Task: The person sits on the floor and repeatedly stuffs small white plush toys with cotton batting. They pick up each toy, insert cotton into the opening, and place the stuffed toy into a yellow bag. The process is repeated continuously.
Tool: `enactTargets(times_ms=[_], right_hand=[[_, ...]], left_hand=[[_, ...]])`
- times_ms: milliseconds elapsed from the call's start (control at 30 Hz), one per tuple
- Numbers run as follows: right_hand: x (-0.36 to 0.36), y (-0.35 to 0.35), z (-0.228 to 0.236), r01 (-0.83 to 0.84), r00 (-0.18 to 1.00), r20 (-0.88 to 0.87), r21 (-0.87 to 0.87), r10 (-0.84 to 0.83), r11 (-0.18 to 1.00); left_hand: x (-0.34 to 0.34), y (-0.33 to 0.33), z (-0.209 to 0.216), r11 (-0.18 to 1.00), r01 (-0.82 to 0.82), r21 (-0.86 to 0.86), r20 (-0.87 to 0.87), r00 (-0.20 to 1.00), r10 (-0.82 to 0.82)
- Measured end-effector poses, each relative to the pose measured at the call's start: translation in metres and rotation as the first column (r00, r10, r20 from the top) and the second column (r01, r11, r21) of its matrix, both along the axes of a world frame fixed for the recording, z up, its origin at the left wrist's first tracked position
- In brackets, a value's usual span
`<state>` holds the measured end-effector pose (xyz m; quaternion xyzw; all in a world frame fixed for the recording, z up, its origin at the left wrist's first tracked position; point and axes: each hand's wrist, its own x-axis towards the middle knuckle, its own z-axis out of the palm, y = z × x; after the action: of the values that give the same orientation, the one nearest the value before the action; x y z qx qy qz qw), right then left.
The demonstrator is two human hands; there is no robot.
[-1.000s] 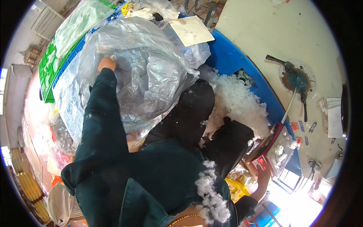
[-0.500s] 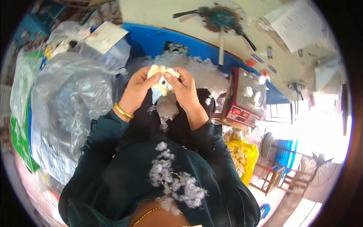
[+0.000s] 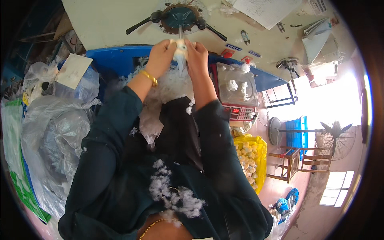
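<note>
A small cream plush toy (image 3: 181, 47) with a dark eye and a pale blue part hangs between my hands at the tip of a metal tube (image 3: 180, 31). The tube juts out from a round dark machine fitting (image 3: 180, 18) with two black handles. My left hand (image 3: 161, 59) grips the toy's left side and my right hand (image 3: 197, 57) its right side, both closed on it. Whether the tube's end is inside the toy is hidden by fingers and fabric. White fluffy stuffing (image 3: 172, 86) lies below the toy, with tufts on my dark clothes.
A red digital scale (image 3: 240, 90) with tufts on its pan stands right of my right forearm. Below it sits a yellow bag (image 3: 262, 160) of small cream pieces. Clear plastic bags (image 3: 60, 132) fill the left. Snips (image 3: 245, 37) and papers lie on the table (image 3: 108, 24).
Both hands have carried the plush toy forward, away from my body, up to the metal tube. My view has shifted, bringing the machine fitting nearer the middle.
</note>
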<state>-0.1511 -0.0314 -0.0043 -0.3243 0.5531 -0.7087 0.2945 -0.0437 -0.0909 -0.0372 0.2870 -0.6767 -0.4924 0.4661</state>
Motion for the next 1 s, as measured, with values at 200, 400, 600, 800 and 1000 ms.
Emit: enactTargets(times_ms=[200,400,600,800,1000], right_hand=[[-0.014,-0.018,-0.009,0.096,0.977,-0.194,0.036,-0.087,0.995],[0.009,0.029,-0.001,0.052,0.954,-0.295,-0.010,-0.053,0.999],[-0.003,0.051,-0.007,-0.122,0.979,-0.171,-0.072,0.108,0.990],[0.029,0.054,-0.007,0.061,0.930,-0.364,0.019,-0.050,0.998],[0.039,0.055,-0.004,0.084,0.957,-0.275,-0.027,-0.088,0.996]], left_hand=[[0.009,0.006,0.022,0.999,0.019,0.026,0.125,0.992,-0.022],[0.035,0.073,0.048,0.978,0.207,0.038,0.110,0.971,-0.210],[0.016,0.085,0.019,0.947,0.213,-0.242,0.075,0.977,-0.200],[0.044,0.076,0.021,0.956,0.288,-0.055,0.020,0.958,-0.287],[0.056,0.073,0.040,0.929,0.368,0.034,0.117,0.922,-0.369]])
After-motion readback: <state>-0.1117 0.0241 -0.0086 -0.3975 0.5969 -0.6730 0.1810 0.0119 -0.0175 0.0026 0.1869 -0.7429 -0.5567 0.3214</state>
